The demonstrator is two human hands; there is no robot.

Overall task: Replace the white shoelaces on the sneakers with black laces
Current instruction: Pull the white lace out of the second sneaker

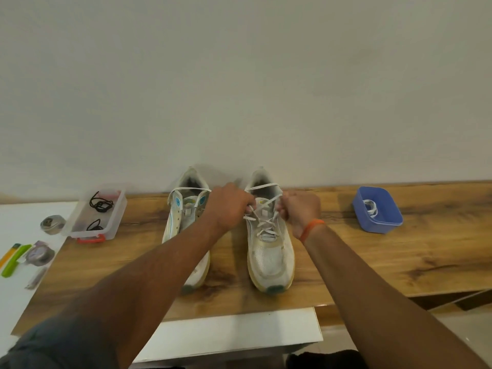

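At the far left, on a white surface, a green and yellow tool and two tape rolls are laid out; the items are too blurred for finer identification. Just right of these, at the left end of the wooden table, a clear plastic box with a red latch is placed. Two bundles of black laces are contained in it.

Two white sneakers are positioned side by side near the middle of the table, toes toward the viewer and heels toward the wall. The left sneaker is partly covered by the left forearm; a loose white strand is seen across its collar, and its lower eyelets are hidden.

The left hand is held between the two shoes, fingers curled, and the white shoelace of the right sneaker is pinched at its left side. The lace is shown loosened and criss-crossed through the eyelets, with a loop raised over the collar.

The right hand is closed on the same lace at the shoe's right side. An orange band is worn on that wrist.

At the right, well apart from the sneakers, a blue container is set on the table. A coiled white lace is held inside it.
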